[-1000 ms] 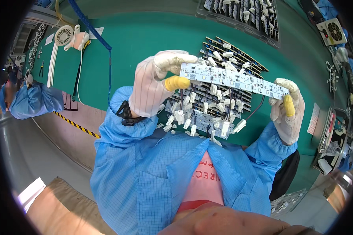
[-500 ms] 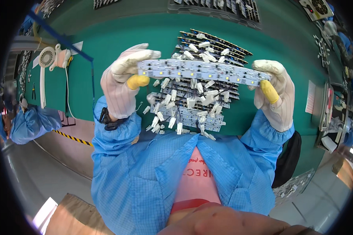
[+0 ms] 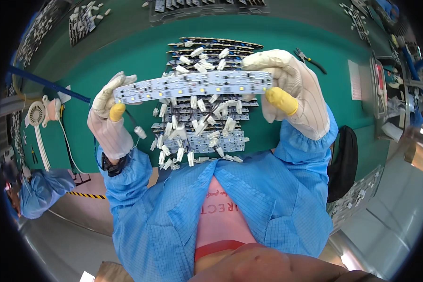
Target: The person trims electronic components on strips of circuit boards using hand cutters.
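Note:
A long white LED circuit board [image 3: 188,84] is held up level between my two gloved hands, its face with small yellow LEDs showing. My left hand [image 3: 112,101] pinches its left end, the yellow-covered thumb below the strip. At the right end my right hand [image 3: 291,84] grips it the same way, fingers behind and yellow thumb in front. A white connector [image 3: 140,132] on a dark wire dangles beside my left hand. Beneath the held board lies a stack of similar LED boards [image 3: 225,141] with many white plugs on dark wires, partly hidden by it.
Green mat [image 3: 141,51] covers the bench. Pliers [image 3: 310,61] lie beyond my right hand. A small fan [image 3: 36,114] stands at the left, near a blue cord [image 3: 47,83]. A clear tray [image 3: 207,16] of boards sits at the far edge. Another person's blue sleeve [image 3: 44,192] shows at left.
The board and both hands have shifted left in view, and the board's right end is now raised. A connector now hangs by my left hand. Pliers have come into sight on the right.

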Motion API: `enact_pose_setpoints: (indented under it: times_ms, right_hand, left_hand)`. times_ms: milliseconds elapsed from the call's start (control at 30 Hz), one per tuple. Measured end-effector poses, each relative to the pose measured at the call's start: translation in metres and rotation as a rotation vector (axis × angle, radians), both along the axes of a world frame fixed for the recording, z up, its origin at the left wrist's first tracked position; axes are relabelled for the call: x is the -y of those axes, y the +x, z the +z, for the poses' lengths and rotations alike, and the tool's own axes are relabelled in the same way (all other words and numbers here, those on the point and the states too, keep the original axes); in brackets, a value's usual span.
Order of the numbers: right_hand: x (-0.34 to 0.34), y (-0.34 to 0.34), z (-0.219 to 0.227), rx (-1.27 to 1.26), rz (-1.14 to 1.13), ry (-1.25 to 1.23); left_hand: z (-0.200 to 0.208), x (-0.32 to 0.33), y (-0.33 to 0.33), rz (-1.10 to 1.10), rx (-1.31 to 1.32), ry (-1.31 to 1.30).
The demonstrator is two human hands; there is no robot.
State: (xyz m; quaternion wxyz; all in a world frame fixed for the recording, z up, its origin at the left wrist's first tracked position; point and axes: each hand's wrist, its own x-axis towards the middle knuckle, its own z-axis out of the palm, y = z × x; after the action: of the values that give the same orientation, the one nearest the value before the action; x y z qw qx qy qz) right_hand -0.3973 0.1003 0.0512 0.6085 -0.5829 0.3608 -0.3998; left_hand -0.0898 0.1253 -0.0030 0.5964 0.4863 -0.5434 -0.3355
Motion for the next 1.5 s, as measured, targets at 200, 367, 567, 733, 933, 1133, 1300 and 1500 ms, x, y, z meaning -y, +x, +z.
enact_pose_setpoints:
  times_ms: [200,367,567,733,933,1133,1300,1500]
  right_hand:
    - [0.003,-0.006,0.008,-0.017,0.089,0.094]
    - [0.001,-0.006,0.000,-0.071,0.029,0.008]
    - [0.000,-0.004,-0.002,0.067,0.063,0.051]
    - [0.002,0.001,-0.003,0.099,0.110,-0.010]
    - [0.003,-0.003,-0.006,0.127,0.169,-0.066]
    - [0.001,0.003,0.000,0.038,0.104,-0.041]
    - [0.004,-0.003,-0.008,0.020,0.064,-0.053]
    - [0.005,0.001,-0.006,-0.006,0.014,0.026]
  left_hand:
    - [0.007,0.001,-0.001,0.016,0.099,0.155]
    - [0.003,0.003,0.008,-0.074,0.154,0.095]
    - [-0.002,0.000,0.002,-0.001,0.042,0.042]
    - [0.002,0.003,0.001,0.003,0.029,0.063]
    - [-0.001,0.007,0.012,-0.049,0.173,0.126]
    - [0.000,0.003,0.005,-0.010,0.120,0.111]
    - [-0.003,-0.001,0.004,0.009,-0.037,-0.001]
    - [0.008,-0.003,-0.001,0.014,-0.049,0.069]
